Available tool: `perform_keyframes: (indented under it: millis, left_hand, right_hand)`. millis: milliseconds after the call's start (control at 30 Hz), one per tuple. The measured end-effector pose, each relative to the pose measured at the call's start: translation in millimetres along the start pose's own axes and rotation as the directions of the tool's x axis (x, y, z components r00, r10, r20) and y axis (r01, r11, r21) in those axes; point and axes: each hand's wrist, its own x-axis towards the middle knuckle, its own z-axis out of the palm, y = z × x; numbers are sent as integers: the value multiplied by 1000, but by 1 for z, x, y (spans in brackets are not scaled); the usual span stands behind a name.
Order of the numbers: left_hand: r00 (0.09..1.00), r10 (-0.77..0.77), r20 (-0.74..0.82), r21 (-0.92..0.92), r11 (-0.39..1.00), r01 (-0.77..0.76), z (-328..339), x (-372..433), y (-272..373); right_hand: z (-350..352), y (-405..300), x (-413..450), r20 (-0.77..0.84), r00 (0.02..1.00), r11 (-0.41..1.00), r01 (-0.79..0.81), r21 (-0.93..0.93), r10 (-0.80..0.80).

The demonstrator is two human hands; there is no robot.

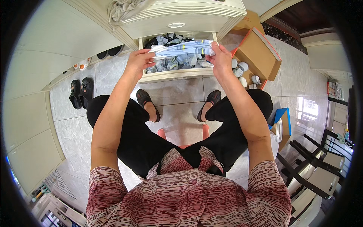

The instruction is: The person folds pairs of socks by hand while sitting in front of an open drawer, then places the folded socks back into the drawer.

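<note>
A light blue sock [184, 48] with white ends and yellow and grey stripes is stretched sideways between my hands. My left hand [139, 61] pinches its white end on the left. At the other end, my right hand [220, 58] grips the fabric with thumb and fingers. Below the sock stands an open cream drawer [178, 75], pulled out from a cabinet. Inside it lie many socks [172, 64], grey, pale blue, white and black, loosely heaped; the stretched sock hides part of them.
Right of the drawer, an open cardboard box [256, 52] holds several rolled light socks [243, 67]. Black clogs [86, 92] sit on the tiled floor at left. A crumpled cloth [124, 11] hangs over the cabinet top. A blue-edged box [283, 122] and dark chairs [314, 167] stand at right.
</note>
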Motion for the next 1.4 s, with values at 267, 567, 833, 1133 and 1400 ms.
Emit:
perform_keyframes:
  millis: [267, 567, 833, 1133, 1400]
  left_hand:
    - [976, 7, -216, -81, 996, -26, -10, 1, 8]
    - [989, 60, 132, -2, 998, -60, 13, -3, -8]
    - [937, -65, 342, 99, 995, 33, 35, -17, -23]
    - [949, 33, 315, 384, 909, -159, 27, -15, -43]
    - [970, 93, 223, 269, 951, -153, 35, -29, -41]
  right_hand:
    - [-9, 5, 7, -43, 997, 996, 58, -64, -61]
    - [-2, 59, 3, 240, 757, 361, 533, -765, -607]
    - [46, 53, -58, 468, 845, 574, 524, -629, -259]
    - [43, 78, -42, 353, 885, 550, 465, -694, -302]
    - [41, 76, -33, 382, 895, 502, 446, -741, -231]
